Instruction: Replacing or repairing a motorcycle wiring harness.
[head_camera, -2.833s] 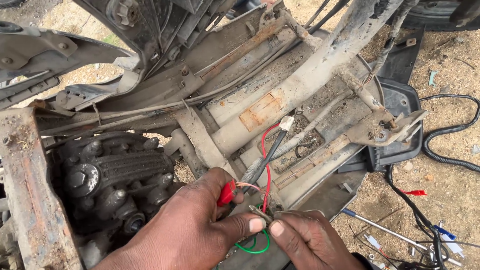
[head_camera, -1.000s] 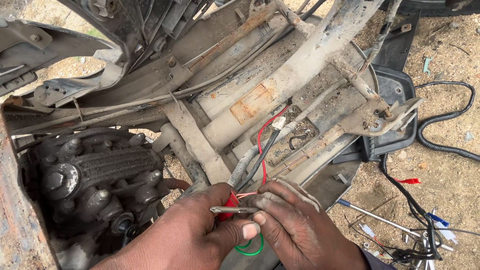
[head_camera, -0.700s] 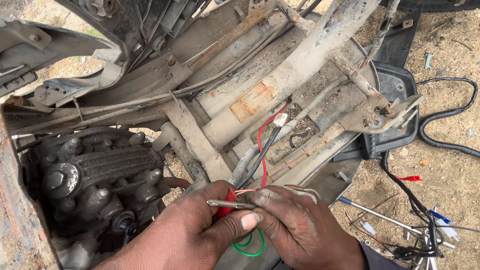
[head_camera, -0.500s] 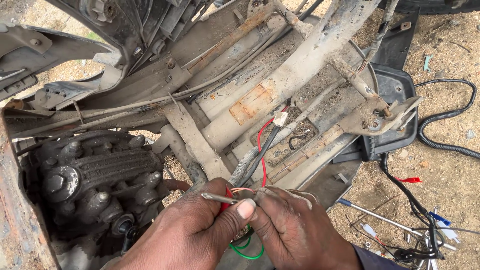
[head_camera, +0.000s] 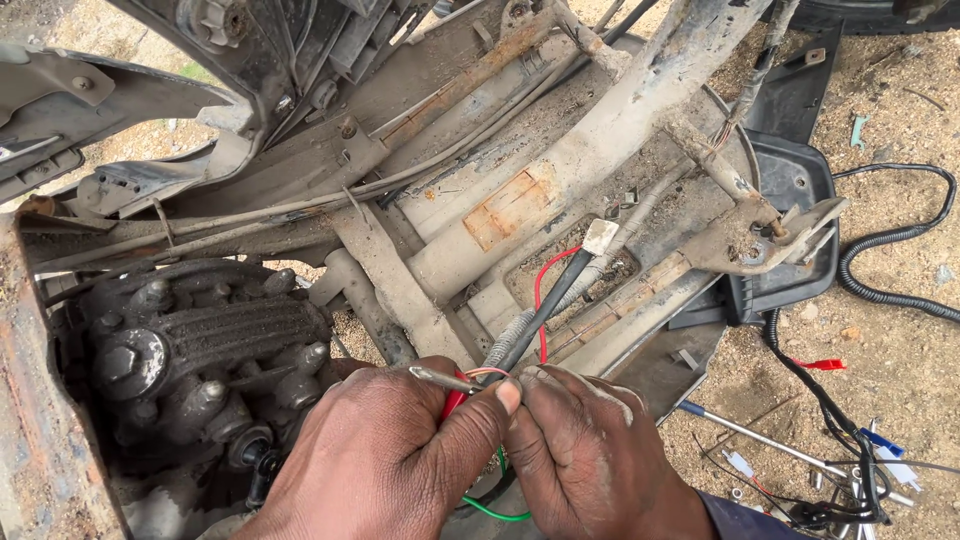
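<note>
Nearest to the camera, at 6 o'clock in the view, the two hands meet close together. The left hand (head_camera: 385, 460) is closed around a red-handled tool (head_camera: 453, 402), and its thumb presses on top; the thin metal tip of the tool (head_camera: 432, 376) sticks out toward 9 o'clock. The right hand (head_camera: 590, 455) is just beside it, with its fingertips pinching a thin pale wire (head_camera: 487, 372) against the left thumb. The fingers of both hands touch each other at this place. Under the hands, at 6 o'clock, a green wire (head_camera: 497, 514) curves out, partly hidden.

From the pinched place a black cable (head_camera: 545, 310) and a red wire (head_camera: 541, 300) go up toward 1 o'clock, to a small white connector (head_camera: 600, 237) that lies on the dusty metal frame (head_camera: 560, 180). A rusty orange patch shows on the frame tube near the middle.

At 9 o'clock from the hands sits the dark engine (head_camera: 200, 350), greasy, with ribbed parts and bolts. At 3 o'clock, on the sandy ground (head_camera: 900, 330), lie a screwdriver with a blue handle (head_camera: 760, 437) and a small red clip (head_camera: 822, 364). Farther, at 2 o'clock, a black ribbed hose (head_camera: 890, 290) bends beside a black plastic panel (head_camera: 790, 180).
</note>
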